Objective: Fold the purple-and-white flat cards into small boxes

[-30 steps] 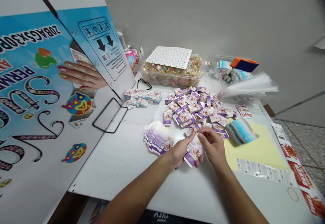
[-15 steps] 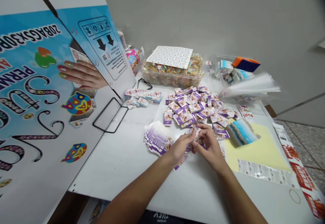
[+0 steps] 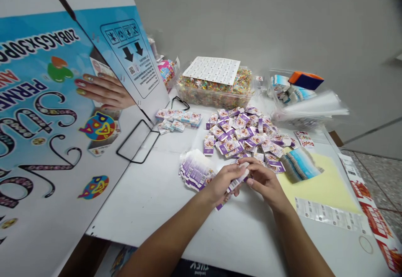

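A small white-and-purple paper box [image 3: 238, 182] is held at the front of the table, its barcode side turned up. My left hand [image 3: 223, 181] is closed around it, thumb on top. The fingers of my right hand [image 3: 262, 179] bend over the box's far end and touch it; its thumb stands a little apart. Just left of my left hand lies a fanned stack of flat purple-and-white cartons [image 3: 196, 170]. Beyond both hands spreads a loose pile of small purple-and-white boxes [image 3: 243, 133]. Part of another carton shows beneath my left hand.
A large printed carton [image 3: 59, 113] stands on the left, beside a black wire frame [image 3: 138, 141]. Behind the pile is a clear tub [image 3: 216, 94] of colourful bits with a sticker sheet on top. At right lie blue-grey cards [image 3: 300, 164] on yellow paper [image 3: 329, 185].
The box in my hands has turned so its barcode side shows. My right hand has shifted slightly right and its fingers have loosened. The camera view has moved a little.
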Demonstrator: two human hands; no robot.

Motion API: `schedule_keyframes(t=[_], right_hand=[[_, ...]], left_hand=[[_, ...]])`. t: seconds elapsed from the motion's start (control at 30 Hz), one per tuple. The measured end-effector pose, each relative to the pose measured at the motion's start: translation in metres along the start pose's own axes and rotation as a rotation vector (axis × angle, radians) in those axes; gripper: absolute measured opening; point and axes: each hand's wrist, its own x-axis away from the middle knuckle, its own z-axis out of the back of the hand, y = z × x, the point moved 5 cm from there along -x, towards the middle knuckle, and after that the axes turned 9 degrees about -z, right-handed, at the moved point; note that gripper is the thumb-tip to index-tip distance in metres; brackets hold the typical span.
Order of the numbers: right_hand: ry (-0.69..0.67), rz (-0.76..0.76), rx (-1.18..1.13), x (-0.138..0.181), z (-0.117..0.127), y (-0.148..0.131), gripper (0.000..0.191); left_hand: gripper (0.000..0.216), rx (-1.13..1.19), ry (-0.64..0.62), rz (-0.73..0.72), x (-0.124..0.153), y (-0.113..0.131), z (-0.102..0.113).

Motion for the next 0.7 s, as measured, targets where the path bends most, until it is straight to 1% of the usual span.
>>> schedule_keyframes(t=[0.1, 0.23, 0.33, 0.4, 0.5, 0.6, 0.7], right_hand=[[0.000, 0.031, 0.038, 0.000, -0.002, 0.001, 0.020], [0.028, -0.011, 0.062, 0.000, -0.001, 0.002, 0.007], [0.064, -0.020, 0.105, -0.001, 0.001, 0.002, 0.008], [0.081, -0.019, 0.126, -0.002, 0.000, 0.003, 0.011], [0.083, -0.048, 0.089, -0.002, -0.001, 0.007, 0.012], [0.096, -0.072, 0.053, -0.002, -0.002, 0.012, 0.013], [0.135, -0.072, 0.076, -0.001, 0.000, 0.013, 0.015]], left_hand=[[0.048, -0.034, 0.003, -0.074, 0.000, 0.001, 0.000], [0.046, -0.227, 0.065, -0.146, 0.003, 0.005, -0.001], [0.047, -0.295, 0.116, -0.197, 0.005, 0.008, -0.001], [0.047, -0.348, 0.148, -0.217, 0.006, 0.009, 0.001], [0.049, -0.398, 0.156, -0.233, 0.005, 0.010, 0.002], [0.052, -0.407, 0.147, -0.241, 0.004, 0.012, 0.000], [0.052, -0.390, 0.150, -0.228, 0.004, 0.013, -0.001]])
